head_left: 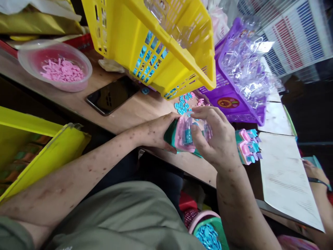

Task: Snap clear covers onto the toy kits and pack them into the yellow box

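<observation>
My left hand (159, 132) is wrapped round the far-left side of a pink and green plastic toy body (179, 138) at the table's front edge. Over its top, my right hand (220, 142) grips a clear plastic piece (187, 130) between thumb and fingers. The clear piece touches the pink part; whether it is fastened there I cannot tell. Something teal shows through it. Just beyond my hands lie small blue discs (182, 105) and small pink pieces (201, 102). To the right of my right hand stand several pink, blue and green toy pieces (247, 146) in a row.
A yellow basket (156, 81) stands close behind my hands, beside a purple basket (234, 100) of clear plastic parts. On the left are a phone (113, 95) and a bowl (75, 86) of pink pieces. White sheets (283, 173) lie right, near another person's arm (318, 187).
</observation>
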